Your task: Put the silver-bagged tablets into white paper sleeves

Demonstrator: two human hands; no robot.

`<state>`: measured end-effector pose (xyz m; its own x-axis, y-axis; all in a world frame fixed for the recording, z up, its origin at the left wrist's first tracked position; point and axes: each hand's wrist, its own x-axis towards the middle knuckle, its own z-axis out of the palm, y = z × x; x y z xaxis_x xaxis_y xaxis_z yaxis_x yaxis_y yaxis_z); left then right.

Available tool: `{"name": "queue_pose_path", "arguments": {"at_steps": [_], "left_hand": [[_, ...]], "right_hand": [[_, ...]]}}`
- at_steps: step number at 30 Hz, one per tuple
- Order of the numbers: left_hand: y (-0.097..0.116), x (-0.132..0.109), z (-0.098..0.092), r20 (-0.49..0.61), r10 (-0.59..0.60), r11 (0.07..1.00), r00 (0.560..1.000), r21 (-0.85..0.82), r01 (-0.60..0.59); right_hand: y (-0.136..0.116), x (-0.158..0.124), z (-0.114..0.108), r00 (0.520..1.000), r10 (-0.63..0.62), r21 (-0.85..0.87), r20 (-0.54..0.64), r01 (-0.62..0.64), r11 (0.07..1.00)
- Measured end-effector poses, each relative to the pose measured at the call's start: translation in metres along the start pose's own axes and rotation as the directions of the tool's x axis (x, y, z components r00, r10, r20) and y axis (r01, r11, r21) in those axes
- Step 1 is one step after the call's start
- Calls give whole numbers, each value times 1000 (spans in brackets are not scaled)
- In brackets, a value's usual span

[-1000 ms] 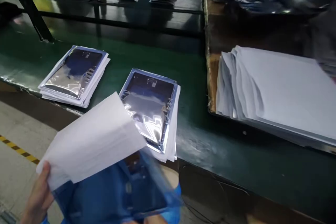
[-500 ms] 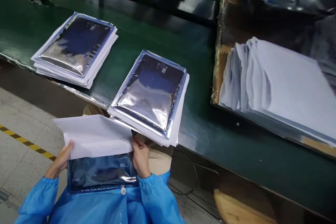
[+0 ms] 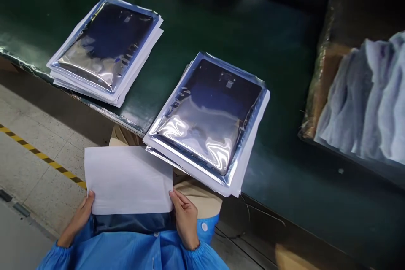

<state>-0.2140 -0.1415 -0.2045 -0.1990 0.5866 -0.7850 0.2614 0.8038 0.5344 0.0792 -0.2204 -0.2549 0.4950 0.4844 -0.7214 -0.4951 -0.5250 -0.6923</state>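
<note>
At my lap, a white foam-like sleeve is stretched between my two hands. My left hand pinches its lower left edge, thumb on top. Closed on the lower right edge is my right hand. Under the sleeve's lower edge, a strip of a dark, shiny sealed bag shows against my blue smock; the sleeve hides the rest. Whether the bag is inside the sleeve or behind it, I cannot tell. Right of my hands, a shiny bag with a dark flat panel in it lies on white sleeves, overhanging the bench edge.
A similar stack of bagged panels and white sleeves lies farther left on the green bench. At the right, a cardboard box holds several white sleeves. Yellow-black tape marks the floor. Cables hang below the bench.
The white sleeve has come down over the dark bag, leaving only a strip showing. Its top now lies flatter. The view has shifted, so the bench items appear farther right.
</note>
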Motion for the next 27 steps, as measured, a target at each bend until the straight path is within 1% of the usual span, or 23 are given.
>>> {"name": "queue_pose_path", "arguments": {"at_steps": [3, 5, 8, 11, 14, 16, 18, 21, 24, 27], "left_hand": [[2, -7, 0, 8, -46, 998, 999, 41, 45], [5, -3, 0, 29, -62, 997, 998, 43, 60], [10, 13, -2, 47, -61, 998, 997, 16, 60], [16, 35, -3, 57, -27, 999, 998, -41, 29], [26, 54, 3, 38, 49, 990, 998, -130, -44], [34, 59, 9, -16, 93, 978, 996, -187, -94], [40, 57, 14, -86, 109, 963, 990, -237, -126], [43, 43, 19, -182, 91, 938, 979, -313, -146], [36, 27, 20, -244, 54, 917, 968, -373, -144], [26, 14, 21, -268, 31, 909, 963, -393, -138]], "right_hand": [[0, -1, -2, 999, 19, -56, 35, -17, 998], [-3, 0, -1, 996, 24, -85, 84, -17, 996], [-12, -1, 1, 974, 52, -127, 219, -24, 992], [-22, -5, 0, 924, 101, -177, 368, -37, 983], [-27, -9, -3, 883, 126, -217, 452, -28, 976], [-26, -10, -6, 867, 132, -229, 480, -22, 973], [-23, -11, -9, 862, 142, -238, 487, -26, 971], [-15, -16, -14, 870, 167, -249, 463, -53, 967], [-8, -23, -18, 877, 187, -253, 442, -78, 964], [-7, -25, -20, 877, 197, -260, 439, -86, 962]]}}
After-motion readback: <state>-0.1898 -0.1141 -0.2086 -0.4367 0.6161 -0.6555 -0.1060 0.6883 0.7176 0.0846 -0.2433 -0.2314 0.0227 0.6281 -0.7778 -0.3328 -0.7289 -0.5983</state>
